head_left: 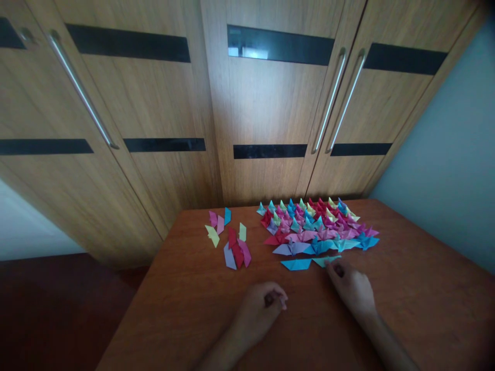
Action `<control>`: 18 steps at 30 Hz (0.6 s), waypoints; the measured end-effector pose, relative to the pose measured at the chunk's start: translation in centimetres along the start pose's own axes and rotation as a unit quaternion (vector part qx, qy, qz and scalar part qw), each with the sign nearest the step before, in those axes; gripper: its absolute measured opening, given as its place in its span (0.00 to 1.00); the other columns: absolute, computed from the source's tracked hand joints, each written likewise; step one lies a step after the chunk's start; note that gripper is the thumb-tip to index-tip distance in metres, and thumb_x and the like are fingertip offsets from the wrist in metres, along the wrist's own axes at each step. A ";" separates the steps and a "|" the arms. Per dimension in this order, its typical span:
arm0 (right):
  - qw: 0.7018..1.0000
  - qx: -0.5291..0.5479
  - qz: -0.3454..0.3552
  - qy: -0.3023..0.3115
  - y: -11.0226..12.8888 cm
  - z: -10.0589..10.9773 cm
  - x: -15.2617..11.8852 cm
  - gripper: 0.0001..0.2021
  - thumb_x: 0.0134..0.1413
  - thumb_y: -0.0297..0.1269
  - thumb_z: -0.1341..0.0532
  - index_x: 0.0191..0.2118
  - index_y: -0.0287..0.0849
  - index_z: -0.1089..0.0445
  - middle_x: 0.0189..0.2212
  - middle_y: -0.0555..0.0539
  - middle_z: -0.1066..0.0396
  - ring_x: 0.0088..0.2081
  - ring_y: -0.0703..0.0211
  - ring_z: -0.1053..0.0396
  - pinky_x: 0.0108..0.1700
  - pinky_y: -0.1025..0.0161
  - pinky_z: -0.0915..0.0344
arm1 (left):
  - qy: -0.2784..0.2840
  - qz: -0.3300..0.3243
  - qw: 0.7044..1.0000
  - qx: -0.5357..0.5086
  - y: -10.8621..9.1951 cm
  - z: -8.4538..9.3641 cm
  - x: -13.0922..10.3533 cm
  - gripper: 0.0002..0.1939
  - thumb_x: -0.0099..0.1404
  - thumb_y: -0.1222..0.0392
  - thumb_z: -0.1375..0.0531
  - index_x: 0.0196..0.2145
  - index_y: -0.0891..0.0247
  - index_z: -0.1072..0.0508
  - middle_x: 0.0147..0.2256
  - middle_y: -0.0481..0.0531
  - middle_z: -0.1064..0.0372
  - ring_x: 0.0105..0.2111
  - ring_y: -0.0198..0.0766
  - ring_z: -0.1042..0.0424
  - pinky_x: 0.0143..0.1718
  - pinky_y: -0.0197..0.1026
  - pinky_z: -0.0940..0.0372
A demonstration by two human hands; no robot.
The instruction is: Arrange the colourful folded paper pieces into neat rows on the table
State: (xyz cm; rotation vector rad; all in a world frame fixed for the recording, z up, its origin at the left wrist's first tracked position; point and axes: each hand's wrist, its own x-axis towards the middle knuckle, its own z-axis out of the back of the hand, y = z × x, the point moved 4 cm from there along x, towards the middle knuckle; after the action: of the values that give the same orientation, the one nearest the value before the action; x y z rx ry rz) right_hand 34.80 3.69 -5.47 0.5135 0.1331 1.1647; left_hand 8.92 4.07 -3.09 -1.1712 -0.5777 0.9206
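Note:
My right hand is at the front row of the paper, its thumb and fingertips pinched at the near edge of a green folded paper piece. To the left of that piece lies a flat blue folded paper piece. My left hand hovers or rests nearer to me, fingers curled in, with nothing visible in them. Just beyond the right hand stand several rows of origami cranes in pink, red, blue, green, yellow and purple, wings spread.
Several flat folded paper pieces lie in a loose group at the left of the brown table. A wooden wardrobe with metal handles rises behind the table. A pale wall is at the right.

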 end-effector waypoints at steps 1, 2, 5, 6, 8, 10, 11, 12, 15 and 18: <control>1.000 0.017 0.017 0.006 1.0 -0.4 -0.6 0.19 0.55 0.53 0.49 0.24 0.46 0.34 0.19 0.50 0.31 0.22 0.59 0.32 0.24 0.67 0.48 | -0.009 -0.005 1.000 0.014 0.0 0.2 0.0 0.09 0.58 0.67 0.48 0.32 0.64 0.27 0.29 0.49 0.27 0.30 0.36 0.30 0.32 0.35 0.40; 0.999 0.034 0.034 0.012 2.1 -0.7 -1.3 0.19 0.55 0.53 0.49 0.24 0.45 0.35 0.19 0.51 0.32 0.21 0.60 0.33 0.23 0.67 0.48 | -0.021 -0.011 0.999 0.034 -0.1 0.5 0.1 0.09 0.58 0.66 0.48 0.32 0.63 0.27 0.29 0.49 0.27 0.30 0.36 0.30 0.32 0.35 0.40; 0.991 0.084 0.093 0.035 5.9 -1.9 -3.2 0.18 0.56 0.50 0.49 0.24 0.45 0.37 0.18 0.53 0.34 0.20 0.63 0.36 0.24 0.68 0.47 | -0.094 -0.044 0.985 0.139 -0.6 2.2 0.1 0.10 0.60 0.65 0.48 0.33 0.61 0.27 0.31 0.50 0.28 0.32 0.38 0.30 0.34 0.37 0.39; 0.988 0.096 0.114 0.047 7.1 -2.3 -3.8 0.18 0.57 0.49 0.49 0.23 0.44 0.38 0.17 0.53 0.35 0.20 0.63 0.36 0.24 0.67 0.47 | -0.126 -0.055 0.974 0.182 -0.8 3.0 0.0 0.10 0.61 0.65 0.48 0.34 0.60 0.28 0.33 0.51 0.28 0.34 0.39 0.31 0.36 0.38 0.39; 0.981 0.110 0.143 0.077 9.1 -3.0 -4.7 0.18 0.57 0.48 0.49 0.22 0.44 0.39 0.17 0.53 0.36 0.20 0.63 0.37 0.24 0.67 0.48 | -0.186 -0.066 0.943 0.268 -1.4 4.8 -0.2 0.10 0.63 0.64 0.49 0.36 0.60 0.28 0.37 0.52 0.29 0.39 0.41 0.32 0.41 0.41 0.39; 0.977 0.111 0.156 0.098 10.4 -3.5 -5.3 0.16 0.57 0.46 0.49 0.22 0.44 0.39 0.17 0.53 0.35 0.21 0.63 0.37 0.24 0.67 0.49 | -0.228 -0.059 0.910 0.342 -1.7 6.5 -0.4 0.10 0.64 0.63 0.49 0.38 0.59 0.29 0.41 0.54 0.31 0.42 0.44 0.34 0.44 0.43 0.40; 0.976 0.110 0.159 0.103 10.8 -3.7 -5.5 0.16 0.57 0.45 0.48 0.22 0.44 0.39 0.17 0.53 0.35 0.21 0.63 0.37 0.24 0.67 0.49 | -0.238 -0.051 0.894 0.375 -1.7 7.2 -0.6 0.10 0.64 0.62 0.49 0.40 0.59 0.30 0.43 0.54 0.32 0.44 0.44 0.34 0.46 0.44 0.40; 0.975 0.109 0.162 0.104 11.1 -3.7 -5.6 0.15 0.56 0.44 0.48 0.22 0.44 0.38 0.18 0.53 0.35 0.21 0.63 0.37 0.24 0.67 0.50 | -0.242 -0.044 0.881 0.405 -1.6 7.8 -0.7 0.10 0.64 0.62 0.48 0.41 0.58 0.30 0.45 0.54 0.33 0.45 0.45 0.35 0.47 0.45 0.40; 0.974 0.114 0.171 0.100 11.2 -3.7 -5.9 0.14 0.56 0.43 0.48 0.22 0.44 0.38 0.18 0.53 0.34 0.21 0.64 0.37 0.24 0.67 0.50 | -0.226 -0.034 0.854 0.467 -0.8 9.0 -0.8 0.14 0.62 0.59 0.46 0.47 0.58 0.33 0.51 0.56 0.37 0.51 0.48 0.39 0.50 0.49 0.41; 0.973 0.120 0.173 0.097 11.0 -3.5 -6.1 0.15 0.56 0.43 0.48 0.22 0.44 0.38 0.18 0.53 0.35 0.21 0.64 0.37 0.25 0.67 0.50 | -0.208 -0.042 0.846 0.489 0.4 9.5 -0.7 0.22 0.62 0.55 0.45 0.53 0.62 0.38 0.57 0.59 0.42 0.58 0.51 0.46 0.55 0.51 0.47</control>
State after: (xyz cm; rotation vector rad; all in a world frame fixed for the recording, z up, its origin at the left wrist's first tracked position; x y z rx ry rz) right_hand 21.85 2.57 -4.60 0.6517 0.3672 1.5516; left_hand 0.87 8.42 -0.43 -0.0137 -0.3952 1.1877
